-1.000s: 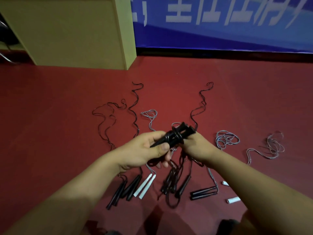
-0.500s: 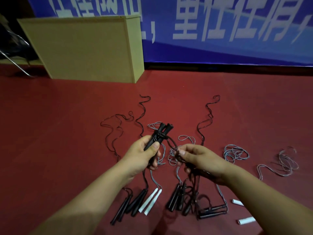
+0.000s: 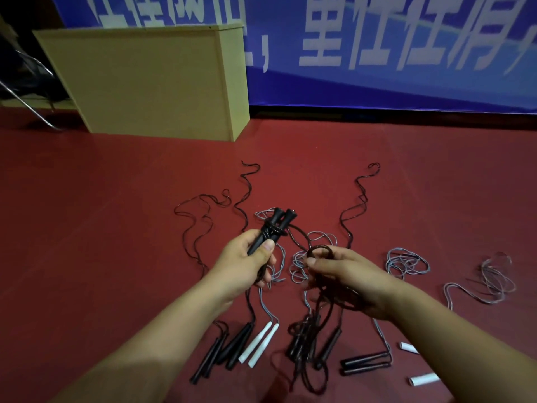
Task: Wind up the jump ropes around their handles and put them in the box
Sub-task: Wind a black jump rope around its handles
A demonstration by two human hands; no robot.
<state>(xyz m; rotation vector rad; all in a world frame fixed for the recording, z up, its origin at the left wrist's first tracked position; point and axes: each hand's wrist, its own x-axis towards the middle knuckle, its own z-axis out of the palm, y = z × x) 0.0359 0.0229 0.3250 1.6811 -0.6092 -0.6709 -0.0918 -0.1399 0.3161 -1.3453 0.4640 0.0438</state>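
From my head view, large white Chinese characters cross the blue banner [image 3: 406,53], too cropped to read. My left hand [image 3: 247,264] grips the paired black handles [image 3: 271,229], a few turns wound; my right hand [image 3: 345,276] pinches its black rope [image 3: 319,250] in a loop. The box [image 3: 151,82] stands well beyond; other ropes [image 3: 406,261] lie on the red floor [image 3: 87,228]

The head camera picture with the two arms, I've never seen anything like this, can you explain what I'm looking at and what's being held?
There is no machine here, just a person wearing a camera on the head, looking down at their own hands. The left hand grips a pair of black handles with a few turns of rope around them. The right hand pinches a loop of that black rope. More jump ropes, black and grey, lie loose on the red floor, some with white handles. A tan box stands behind.
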